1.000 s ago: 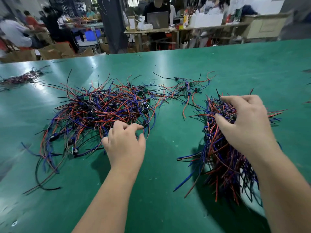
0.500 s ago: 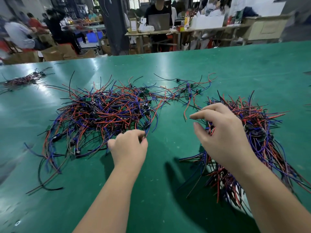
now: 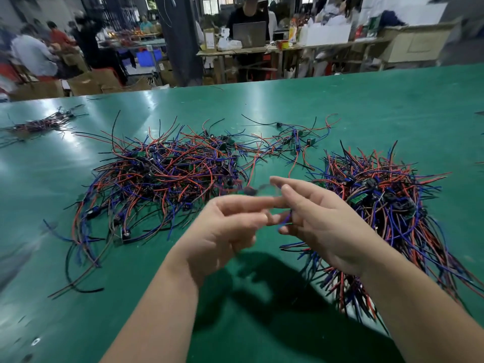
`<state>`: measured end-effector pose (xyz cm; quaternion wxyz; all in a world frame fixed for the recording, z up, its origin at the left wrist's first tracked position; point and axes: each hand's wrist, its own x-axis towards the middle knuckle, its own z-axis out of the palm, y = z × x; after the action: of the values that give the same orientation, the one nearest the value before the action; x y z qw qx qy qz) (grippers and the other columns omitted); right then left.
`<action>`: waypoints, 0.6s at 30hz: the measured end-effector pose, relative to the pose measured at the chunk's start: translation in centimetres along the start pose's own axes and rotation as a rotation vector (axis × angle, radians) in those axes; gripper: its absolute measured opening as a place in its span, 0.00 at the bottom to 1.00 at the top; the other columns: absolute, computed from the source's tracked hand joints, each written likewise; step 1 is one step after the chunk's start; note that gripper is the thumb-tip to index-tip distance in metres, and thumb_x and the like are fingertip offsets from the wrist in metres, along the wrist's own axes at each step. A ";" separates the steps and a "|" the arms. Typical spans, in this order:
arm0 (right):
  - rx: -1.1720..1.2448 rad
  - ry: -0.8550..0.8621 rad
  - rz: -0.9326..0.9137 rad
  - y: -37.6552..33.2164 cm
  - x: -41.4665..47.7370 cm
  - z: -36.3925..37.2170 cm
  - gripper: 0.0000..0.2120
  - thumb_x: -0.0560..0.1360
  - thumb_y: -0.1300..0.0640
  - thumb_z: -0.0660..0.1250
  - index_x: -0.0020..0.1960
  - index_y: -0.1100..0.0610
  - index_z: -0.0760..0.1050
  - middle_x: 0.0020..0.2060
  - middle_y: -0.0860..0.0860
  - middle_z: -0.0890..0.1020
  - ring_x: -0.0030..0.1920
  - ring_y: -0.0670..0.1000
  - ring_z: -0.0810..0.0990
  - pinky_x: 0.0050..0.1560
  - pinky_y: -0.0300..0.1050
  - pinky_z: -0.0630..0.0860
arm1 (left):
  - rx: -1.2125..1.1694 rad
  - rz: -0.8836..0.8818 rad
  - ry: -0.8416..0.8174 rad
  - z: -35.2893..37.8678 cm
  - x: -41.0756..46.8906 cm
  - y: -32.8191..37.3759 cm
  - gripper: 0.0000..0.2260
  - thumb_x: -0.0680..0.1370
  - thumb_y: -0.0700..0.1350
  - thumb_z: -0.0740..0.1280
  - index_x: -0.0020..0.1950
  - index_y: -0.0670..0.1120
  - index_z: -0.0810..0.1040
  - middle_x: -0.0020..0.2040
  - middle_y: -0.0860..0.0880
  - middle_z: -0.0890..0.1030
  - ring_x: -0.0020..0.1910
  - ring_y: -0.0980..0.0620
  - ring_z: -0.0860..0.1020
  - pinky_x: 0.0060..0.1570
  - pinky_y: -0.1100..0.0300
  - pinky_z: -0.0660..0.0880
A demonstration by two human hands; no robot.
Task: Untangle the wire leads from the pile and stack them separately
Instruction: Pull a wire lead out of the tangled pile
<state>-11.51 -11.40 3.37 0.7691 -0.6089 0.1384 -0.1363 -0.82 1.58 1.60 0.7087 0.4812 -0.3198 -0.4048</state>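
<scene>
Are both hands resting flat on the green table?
No, the left hand and right hand meet raised above the table.

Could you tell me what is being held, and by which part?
A wire lead, its blue wire pinched by the right hand; the left hand is too blurred.

Left hand (image 3: 222, 226) fingers (image 3: 243, 203): smeared, grip not clear.
Wire lead (image 3: 248, 191): a dark smear above them.
Right stack (image 3: 387, 200): near part hidden under the right arm (image 3: 419, 323).
Far bundle (image 3: 39, 124): blurry, cut off at the edge.
</scene>
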 end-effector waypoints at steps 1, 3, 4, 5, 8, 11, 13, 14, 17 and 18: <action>0.022 -0.018 -0.001 0.0 -0.1 0.0 0.19 0.66 0.51 0.66 0.55 0.56 0.78 0.44 0.55 0.84 0.42 0.51 0.80 0.42 0.41 0.75 | 0.073 -0.013 -0.096 0.4 -0.3 -0.2 0.11 0.62 0.40 0.73 0.42 0.50 0.86 0.32 0.53 0.82 0.25 0.61 0.70 0.26 0.70 0.62; 0.053 -0.039 -0.007 -0.2 -0.1 -0.1 0.16 0.64 0.56 0.68 0.50 0.61 0.80 0.41 0.58 0.83 0.41 0.53 0.80 0.44 0.43 0.77 | 0.234 -0.038 -0.237 0.9 -0.5 -0.5 0.11 0.63 0.36 0.74 0.39 0.51 0.86 0.34 0.54 0.83 0.31 0.62 0.77 0.33 0.71 0.71; 0.061 -0.039 -0.006 -0.3 -0.2 -0.3 0.15 0.63 0.57 0.69 0.48 0.62 0.80 0.40 0.58 0.84 0.40 0.53 0.81 0.43 0.43 0.78 | 0.319 -0.066 -0.267 1.0 -0.5 -0.8 0.12 0.65 0.34 0.74 0.38 0.51 0.86 0.35 0.54 0.83 0.35 0.62 0.79 0.38 0.71 0.73; 0.062 -0.036 -0.001 -0.4 -0.2 -0.5 0.14 0.62 0.57 0.70 0.47 0.61 0.81 0.40 0.59 0.84 0.39 0.53 0.82 0.43 0.42 0.79 | 0.394 -0.101 -0.272 1.1 -0.4 -1.0 0.12 0.66 0.32 0.74 0.38 0.49 0.86 0.36 0.53 0.84 0.37 0.61 0.79 0.42 0.70 0.74; -0.004 -0.051 0.012 -0.5 -0.2 -1.0 0.15 0.57 0.60 0.73 0.44 0.58 0.83 0.41 0.58 0.85 0.41 0.53 0.83 0.44 0.41 0.79 | 0.535 -0.150 -0.258 1.2 0.0 -1.6 0.09 0.70 0.29 0.72 0.36 0.43 0.83 0.35 0.56 0.82 0.37 0.62 0.77 0.43 0.69 0.73; -0.081 -0.030 -0.009 -0.2 -0.1 -1.0 0.14 0.56 0.65 0.73 0.42 0.59 0.83 0.39 0.57 0.85 0.41 0.51 0.83 0.42 0.39 0.79 | 0.579 -0.166 -0.191 1.3 0.2 -1.8 0.10 0.71 0.31 0.71 0.40 0.46 0.84 0.36 0.55 0.82 0.37 0.61 0.76 0.42 0.68 0.72; -0.030 0.019 -0.044 -0.2 0.0 -1.0 0.10 0.55 0.66 0.73 0.37 0.60 0.83 0.37 0.57 0.85 0.37 0.50 0.83 0.39 0.36 0.79 | 0.559 -0.183 -0.060 0.9 0.5 -1.9 0.10 0.73 0.32 0.71 0.51 0.43 0.82 0.43 0.50 0.84 0.40 0.58 0.78 0.46 0.64 0.75; 0.019 0.047 -0.058 -0.4 0.1 -1.1 0.09 0.56 0.66 0.72 0.36 0.61 0.83 0.35 0.57 0.84 0.35 0.49 0.83 0.38 0.35 0.78 | 0.516 -0.193 0.017 0.8 0.7 -1.9 0.13 0.73 0.32 0.69 0.57 0.42 0.80 0.46 0.49 0.84 0.40 0.58 0.78 0.44 0.63 0.75; 0.175 0.126 -0.075 -0.8 0.4 -1.3 0.05 0.57 0.67 0.70 0.33 0.63 0.82 0.31 0.57 0.83 0.32 0.47 0.82 0.33 0.32 0.76 | 0.301 -0.174 0.158 0.8 1.3 -1.2 0.19 0.73 0.34 0.68 0.63 0.44 0.73 0.49 0.52 0.84 0.39 0.58 0.81 0.39 0.66 0.74; 0.222 0.150 -0.075 -0.9 0.5 -1.3 0.05 0.58 0.68 0.69 0.33 0.63 0.82 0.30 0.57 0.83 0.31 0.47 0.82 0.32 0.32 0.76 | 0.202 -0.167 0.195 0.8 1.5 -1.0 0.19 0.72 0.42 0.69 0.62 0.46 0.72 0.49 0.52 0.85 0.40 0.58 0.81 0.39 0.65 0.74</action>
<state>-11.63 -12.97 3.91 0.8134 -0.5131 0.1570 -0.2246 -1.08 -0.30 1.03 0.6481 0.6122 -0.2473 -0.3795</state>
